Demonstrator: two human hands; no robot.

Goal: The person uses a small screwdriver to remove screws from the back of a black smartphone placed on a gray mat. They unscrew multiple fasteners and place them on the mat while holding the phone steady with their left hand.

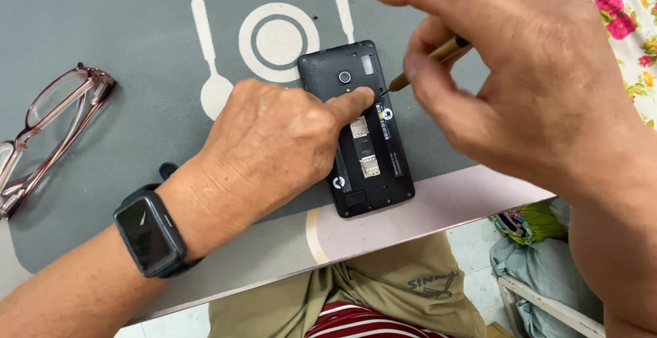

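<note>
Two hands work over a black phone (356, 129) with its back cover off, lying flat on the grey counter (102, 23) near the front edge, its camera end toward 12 o'clock. The left hand (274, 150) rests on the phone from 9 o'clock, fingers curled, its forefinger tip (359, 97) pressing the body just below the camera lens. The right hand (527, 85) comes in from 3 o'clock, its fingers closed around a thin brown-handled screwdriver (438, 57), whose dark tip touches the phone's right edge close to that forefinger.

Such an opened phone looks light and stiff, but its exposed inside seems fragile: the metal card slots (365, 148) and the lens would scratch or bend easily. The smooth plastic shell probably slides on the counter, so a flat press on the frame seems the safer hold, or a pinch along the long sides, away from the slots. The screwdriver is slim and likely rolls between the fingers; holding it close to the tip would give steadier control.

Pink-framed glasses (48, 133) lie folded at 9 o'clock, well apart from the phone. A dark watch (149, 234) sits on the left wrist.
</note>
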